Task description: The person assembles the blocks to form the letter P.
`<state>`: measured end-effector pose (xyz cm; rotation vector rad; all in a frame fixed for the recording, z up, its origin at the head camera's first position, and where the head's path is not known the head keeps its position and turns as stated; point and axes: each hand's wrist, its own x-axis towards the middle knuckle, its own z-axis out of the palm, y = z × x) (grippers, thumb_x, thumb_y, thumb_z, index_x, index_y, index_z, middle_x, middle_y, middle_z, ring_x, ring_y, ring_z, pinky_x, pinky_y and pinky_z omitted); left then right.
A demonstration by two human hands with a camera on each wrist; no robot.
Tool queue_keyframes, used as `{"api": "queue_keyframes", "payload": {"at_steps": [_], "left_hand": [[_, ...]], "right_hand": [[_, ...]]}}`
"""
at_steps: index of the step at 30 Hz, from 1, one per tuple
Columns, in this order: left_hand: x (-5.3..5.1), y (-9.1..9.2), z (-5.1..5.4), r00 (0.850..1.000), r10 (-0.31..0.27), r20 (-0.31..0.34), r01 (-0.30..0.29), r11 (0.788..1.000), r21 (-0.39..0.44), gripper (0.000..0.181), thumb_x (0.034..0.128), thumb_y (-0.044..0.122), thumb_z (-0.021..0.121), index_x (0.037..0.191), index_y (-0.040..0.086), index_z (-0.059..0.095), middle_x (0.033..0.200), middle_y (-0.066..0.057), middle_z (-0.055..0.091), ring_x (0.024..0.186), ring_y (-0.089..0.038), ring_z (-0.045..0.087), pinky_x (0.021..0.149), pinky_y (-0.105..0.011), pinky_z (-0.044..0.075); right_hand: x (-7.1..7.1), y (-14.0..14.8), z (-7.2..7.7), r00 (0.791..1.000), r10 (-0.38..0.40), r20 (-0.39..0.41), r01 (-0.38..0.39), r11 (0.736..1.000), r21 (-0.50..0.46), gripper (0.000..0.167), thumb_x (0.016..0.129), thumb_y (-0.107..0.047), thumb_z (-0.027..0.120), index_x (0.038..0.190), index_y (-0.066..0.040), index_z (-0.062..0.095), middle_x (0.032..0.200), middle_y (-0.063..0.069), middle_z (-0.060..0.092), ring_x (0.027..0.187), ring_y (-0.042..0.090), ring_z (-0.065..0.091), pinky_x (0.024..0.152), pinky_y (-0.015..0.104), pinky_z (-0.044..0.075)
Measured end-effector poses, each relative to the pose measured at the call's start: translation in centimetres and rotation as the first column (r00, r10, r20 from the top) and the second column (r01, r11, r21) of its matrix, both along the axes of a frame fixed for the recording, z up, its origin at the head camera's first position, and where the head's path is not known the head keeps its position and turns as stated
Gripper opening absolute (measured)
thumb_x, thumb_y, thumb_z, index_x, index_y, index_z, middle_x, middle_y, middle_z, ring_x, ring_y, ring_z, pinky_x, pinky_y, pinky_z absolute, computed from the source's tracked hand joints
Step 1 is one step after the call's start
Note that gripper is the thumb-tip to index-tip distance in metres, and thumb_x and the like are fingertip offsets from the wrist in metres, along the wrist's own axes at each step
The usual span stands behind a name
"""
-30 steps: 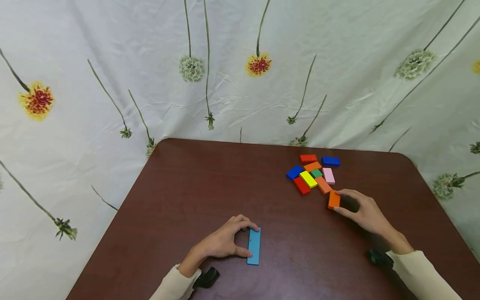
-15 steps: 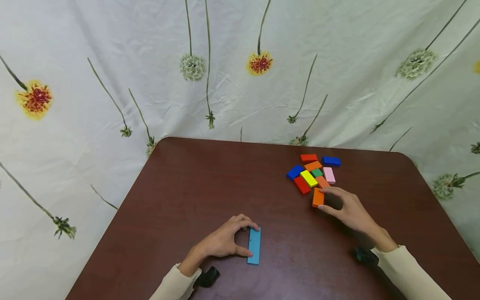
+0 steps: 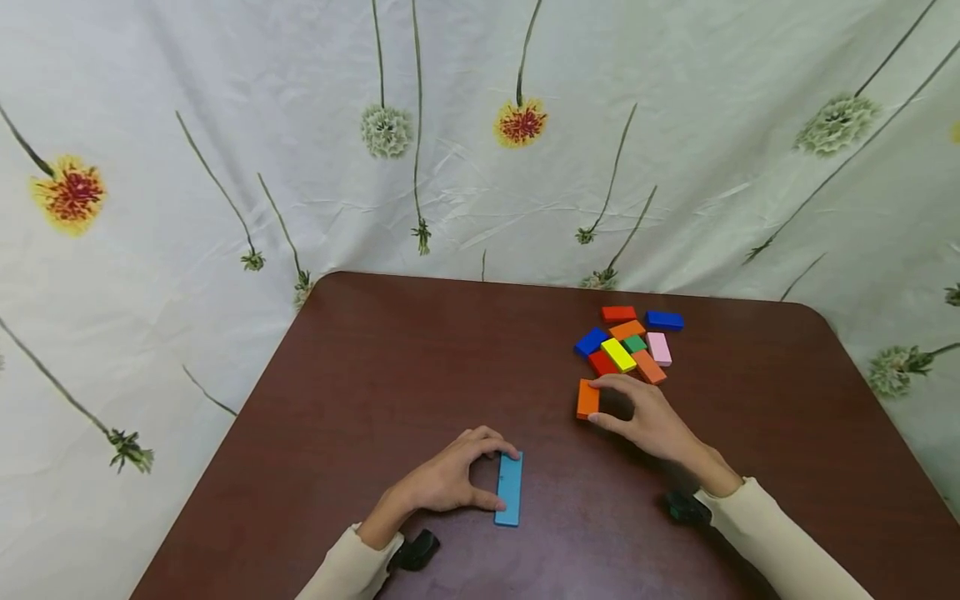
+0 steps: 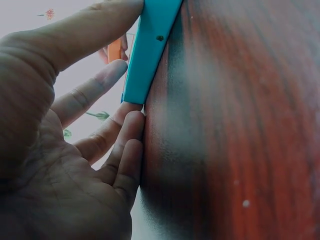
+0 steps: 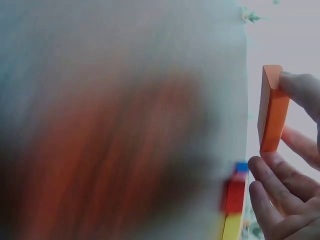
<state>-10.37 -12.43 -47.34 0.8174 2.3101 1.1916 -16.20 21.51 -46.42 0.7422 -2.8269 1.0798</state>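
Observation:
My left hand (image 3: pixel 447 477) pinches a long light blue block (image 3: pixel 509 492) lengthwise, thumb at the near end and a finger at the far end. That light blue block (image 4: pixel 150 47) lies on or very close to the tabletop. My right hand (image 3: pixel 651 419) grips a short orange block (image 3: pixel 588 399) by its two ends, between thumb and fingertips. In the right wrist view the orange block (image 5: pixel 274 112) is held up off the table. Just behind it sits a red block (image 3: pixel 602 363), partly hidden by the hand, beside a yellow block (image 3: pixel 618 355).
A loose cluster lies at the back right: a green block (image 3: pixel 634 342), a pink block (image 3: pixel 659 348), a blue block (image 3: pixel 664 320) and several more. The brown table (image 3: pixel 420 358) ends at a flowered cloth (image 3: pixel 300 100) behind it.
My right hand has carried the orange block leftward, from the right of the cluster to in front of it. The left hand and the light blue block have stayed in place.

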Motion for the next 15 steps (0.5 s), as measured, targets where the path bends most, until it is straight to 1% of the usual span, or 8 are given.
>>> {"api": "queue_keyframes", "payload": {"at_steps": [7,10,15], "left_hand": [[-0.1,0.0,0.2,1.0,0.018,0.013,-0.018,1.0,-0.018,0.054,0.0821,0.035,0.084,0.131,0.029,0.062,0.128,0.007,0.051,0.122,-0.019,0.044,0.107,-0.044,0.042],[-0.1,0.0,0.0,1.0,0.015,0.01,-0.015,1.0,-0.013,0.053,0.0826,0.035,0.083,0.131,0.029,0.061,0.128,0.006,0.051,0.122,-0.019,0.045,0.107,-0.045,0.042],[0.0,0.0,-0.3,1.0,0.017,-0.002,-0.017,1.0,-0.007,0.053,0.0823,0.034,0.084,0.131,0.028,0.062,0.125,0.005,0.049,0.118,-0.018,0.046,0.105,-0.042,0.042]], "right_hand": [[-0.1,-3.0,-0.5,0.999,0.034,-0.016,-0.034,0.999,-0.007,0.048,0.088,-0.029,0.08,0.129,-0.009,0.065,0.127,0.006,0.067,0.116,0.025,0.062,0.102,0.048,0.051],[0.0,-4.2,-0.6,0.999,0.05,-0.009,-0.05,0.999,-0.016,0.048,0.088,-0.029,0.079,0.129,-0.009,0.065,0.128,0.007,0.066,0.117,0.025,0.062,0.102,0.048,0.051],[0.1,-5.9,-0.9,0.995,0.096,0.001,-0.096,0.995,-0.018,0.049,0.088,-0.032,0.079,0.129,-0.01,0.065,0.127,0.005,0.065,0.115,0.023,0.062,0.101,0.047,0.051]]}}
